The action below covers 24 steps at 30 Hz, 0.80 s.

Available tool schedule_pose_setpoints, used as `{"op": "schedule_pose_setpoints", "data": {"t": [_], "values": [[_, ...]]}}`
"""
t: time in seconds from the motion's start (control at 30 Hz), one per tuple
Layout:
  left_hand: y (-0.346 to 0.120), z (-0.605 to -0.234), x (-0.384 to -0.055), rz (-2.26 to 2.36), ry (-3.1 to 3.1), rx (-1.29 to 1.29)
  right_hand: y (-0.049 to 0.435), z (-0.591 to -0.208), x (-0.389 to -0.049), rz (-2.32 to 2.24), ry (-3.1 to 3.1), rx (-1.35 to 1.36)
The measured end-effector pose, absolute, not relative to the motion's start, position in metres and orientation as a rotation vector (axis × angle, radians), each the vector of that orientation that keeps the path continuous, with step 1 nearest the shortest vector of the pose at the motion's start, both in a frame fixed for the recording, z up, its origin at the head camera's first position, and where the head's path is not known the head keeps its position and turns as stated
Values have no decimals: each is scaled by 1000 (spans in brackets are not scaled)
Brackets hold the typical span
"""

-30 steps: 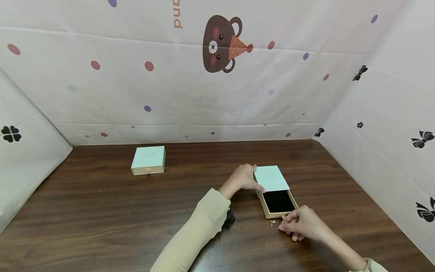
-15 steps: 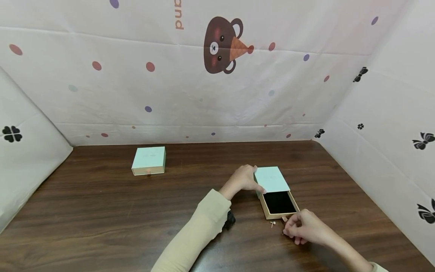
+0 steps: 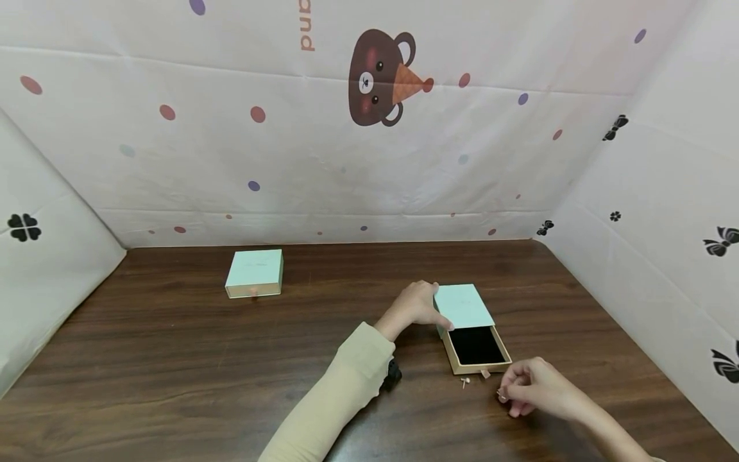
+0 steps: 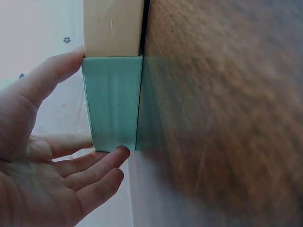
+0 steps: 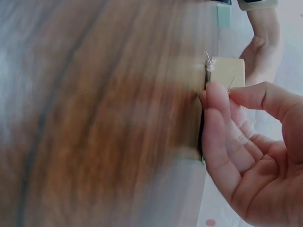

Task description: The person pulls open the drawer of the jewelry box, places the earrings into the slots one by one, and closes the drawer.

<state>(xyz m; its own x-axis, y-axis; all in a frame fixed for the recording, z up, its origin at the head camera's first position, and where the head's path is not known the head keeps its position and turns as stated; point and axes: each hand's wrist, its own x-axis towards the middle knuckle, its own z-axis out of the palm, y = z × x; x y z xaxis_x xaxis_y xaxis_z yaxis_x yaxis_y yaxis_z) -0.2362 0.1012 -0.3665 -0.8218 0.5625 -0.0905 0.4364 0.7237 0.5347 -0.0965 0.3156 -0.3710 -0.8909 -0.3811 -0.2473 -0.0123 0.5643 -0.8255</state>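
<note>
In the head view a mint-green drawer box (image 3: 464, 305) lies on the table at right, its cream drawer (image 3: 450, 353) pulled partway out toward me, with a black lining showing. My left hand (image 3: 412, 307) holds the box's sleeve from the left side. In the left wrist view its thumb sits at the sleeve's front edge and its fingers reach the back end of the sleeve (image 4: 113, 104). Near the drawer's front right corner, my right hand (image 3: 534, 388) pinches a small stud earring (image 5: 230, 86), its thin pin showing. Another earring (image 3: 465, 382) lies on the table before the drawer.
A second mint-green box (image 3: 254, 267), closed, stands at the back left of the brown wooden table (image 3: 173, 359). Printed white sheets (image 3: 312, 154) rise behind the table and along both sides. A ribbon tab (image 3: 485, 374) sticks out of the drawer's front.
My right hand has moved to the right, away from the drawer's front and the earring on the table, uncovering the ribbon tab. My left hand keeps its place on the box.
</note>
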Motion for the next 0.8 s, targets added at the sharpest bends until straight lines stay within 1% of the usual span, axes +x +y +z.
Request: {"op": "schedule_pose_setpoints", "data": {"t": [0.23, 0.5, 0.8], "values": [[101, -366, -236, 725, 2684, 808, 322, -369, -96, -1331, 2356, -323], [100, -365, -236, 741, 2685, 810, 329, -363, -96, -1350, 2391, -411], [101, -365, -235, 722, 2681, 797, 334, -363, -95, -1499, 2244, -398]]}}
